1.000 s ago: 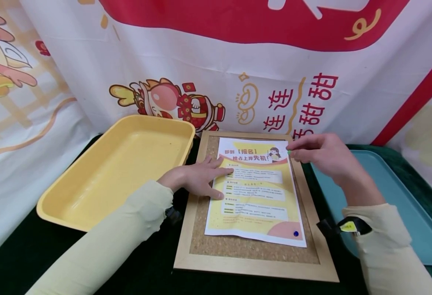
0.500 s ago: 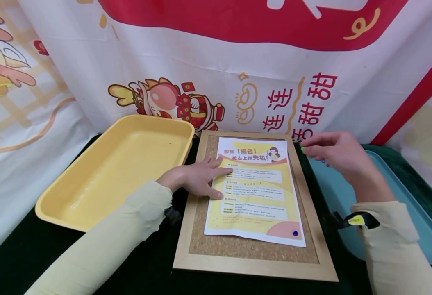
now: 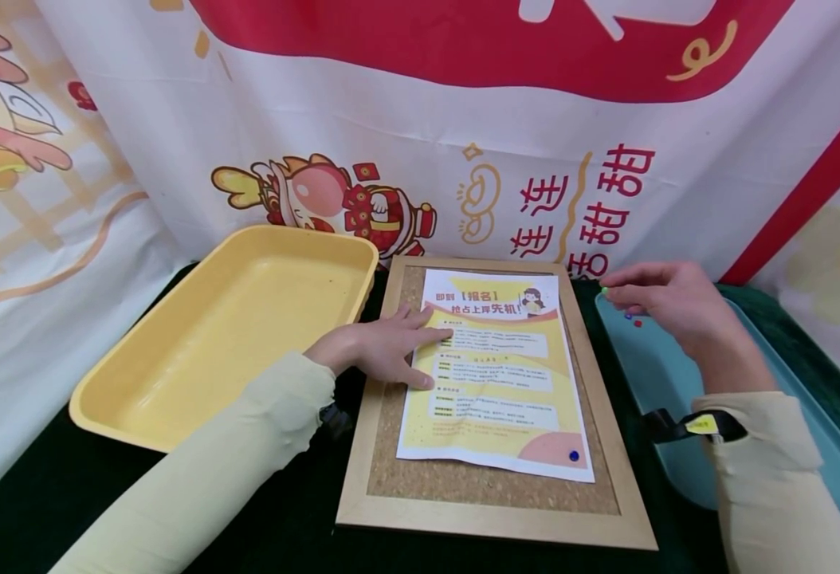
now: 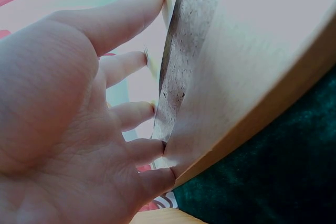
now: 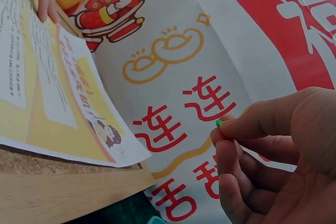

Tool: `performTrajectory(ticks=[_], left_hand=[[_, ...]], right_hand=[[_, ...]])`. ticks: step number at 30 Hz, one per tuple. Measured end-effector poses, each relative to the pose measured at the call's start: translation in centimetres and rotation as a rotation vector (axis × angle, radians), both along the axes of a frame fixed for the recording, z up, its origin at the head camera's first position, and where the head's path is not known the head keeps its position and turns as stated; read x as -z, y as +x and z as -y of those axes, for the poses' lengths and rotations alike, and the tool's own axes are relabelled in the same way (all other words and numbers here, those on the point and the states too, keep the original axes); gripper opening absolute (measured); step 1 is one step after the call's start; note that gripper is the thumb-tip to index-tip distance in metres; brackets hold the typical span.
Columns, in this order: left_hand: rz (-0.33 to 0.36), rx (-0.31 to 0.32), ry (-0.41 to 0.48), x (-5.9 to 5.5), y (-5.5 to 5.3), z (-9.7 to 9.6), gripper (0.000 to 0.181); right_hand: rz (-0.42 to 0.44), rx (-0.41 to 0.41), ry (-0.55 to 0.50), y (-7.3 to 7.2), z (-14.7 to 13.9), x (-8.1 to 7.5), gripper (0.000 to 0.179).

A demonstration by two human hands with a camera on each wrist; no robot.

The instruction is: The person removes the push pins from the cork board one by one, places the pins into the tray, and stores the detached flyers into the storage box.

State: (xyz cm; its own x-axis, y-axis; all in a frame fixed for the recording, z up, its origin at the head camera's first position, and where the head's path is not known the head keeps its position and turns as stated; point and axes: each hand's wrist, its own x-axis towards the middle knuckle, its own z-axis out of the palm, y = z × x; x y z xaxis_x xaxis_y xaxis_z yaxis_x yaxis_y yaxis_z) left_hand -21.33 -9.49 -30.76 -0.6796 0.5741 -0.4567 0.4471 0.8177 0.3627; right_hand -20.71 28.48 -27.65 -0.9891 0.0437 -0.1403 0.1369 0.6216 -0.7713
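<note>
A printed poster [image 3: 492, 375] lies on a wood-framed cork board [image 3: 456, 482]. One blue push pin [image 3: 574, 456] sits in the poster's lower right corner. My left hand [image 3: 390, 347] rests on the left side of the poster with fingers spread, which the left wrist view shows straight against it. Right of the board's upper corner, my right hand [image 3: 678, 307] pinches a small green push pin [image 5: 218, 123] between thumb and forefinger. That hand is raised over the end of a blue tray [image 3: 653, 359], apart from the poster.
Small red and blue pins [image 3: 638, 324] lie in the blue tray, just below my right fingers. A yellow tray [image 3: 248, 319] stands left of the board. Dark green cloth [image 3: 276, 510] covers the table, and a printed white curtain [image 3: 420, 119] hangs behind.
My right hand has moved right with the green push pin, from the poster's upper right corner to over the blue tray. The left hand and the poster have stayed put.
</note>
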Motion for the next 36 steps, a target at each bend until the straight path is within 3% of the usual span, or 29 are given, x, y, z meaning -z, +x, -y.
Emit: performTrajectory(ticks=[36], left_hand=[[0.0, 0.011, 0.0, -0.1, 0.1, 0.0, 0.083]], right_hand=[[0.057, 0.039, 0.004, -0.8, -2.1, 1.5, 0.057]])
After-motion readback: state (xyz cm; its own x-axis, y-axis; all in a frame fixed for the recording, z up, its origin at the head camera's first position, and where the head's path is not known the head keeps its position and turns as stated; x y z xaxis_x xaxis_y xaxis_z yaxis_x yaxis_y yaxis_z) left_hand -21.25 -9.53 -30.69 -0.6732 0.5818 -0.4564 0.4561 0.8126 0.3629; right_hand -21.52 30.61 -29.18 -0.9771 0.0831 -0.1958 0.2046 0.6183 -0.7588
